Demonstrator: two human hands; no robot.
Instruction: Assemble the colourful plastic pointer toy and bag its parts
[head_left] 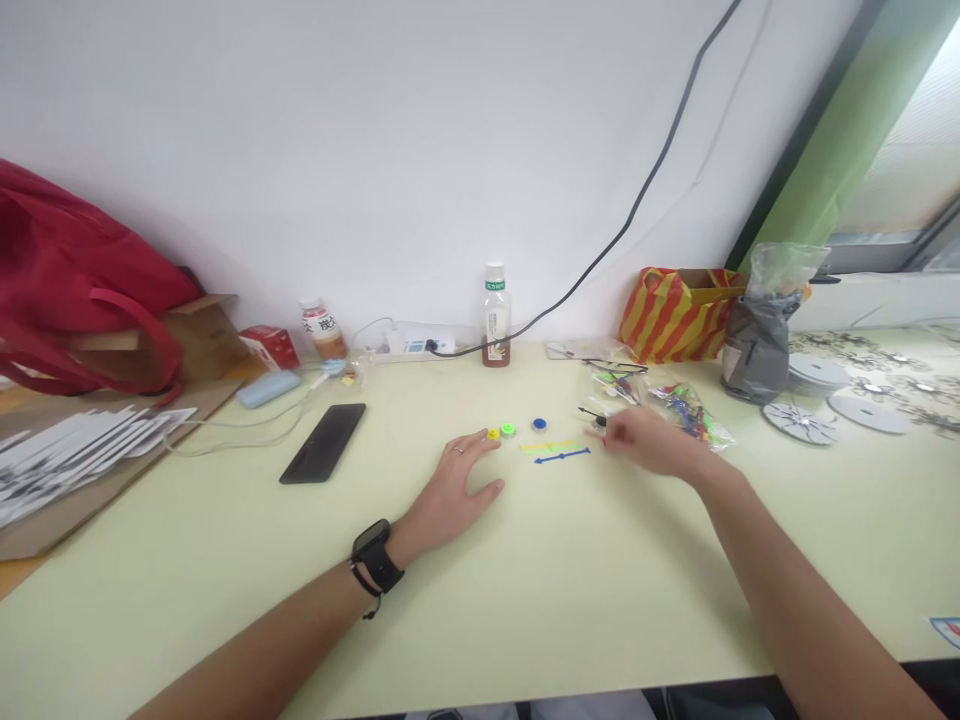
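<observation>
My left hand (454,490) rests on the table with its fingers apart. Its fingertips lie beside a small yellow round piece (493,434), with a green round piece (508,430) right next to that. A blue round piece (539,425) sits farther right. In front of it lie a blue double-ended arrow pointer (562,456) and yellow and green pointers (551,446) close together. My right hand (649,440) pinches a black arrow pointer (591,412) by a black round piece; the fingers partly hide both.
Behind my right hand lie plastic bags of coloured parts (690,412). A tea bottle (496,315) stands against the wall by a power strip (420,338). A black phone (322,444) lies left. White discs (801,422), a grey bag (759,345) and a striped bag (671,315) stand right.
</observation>
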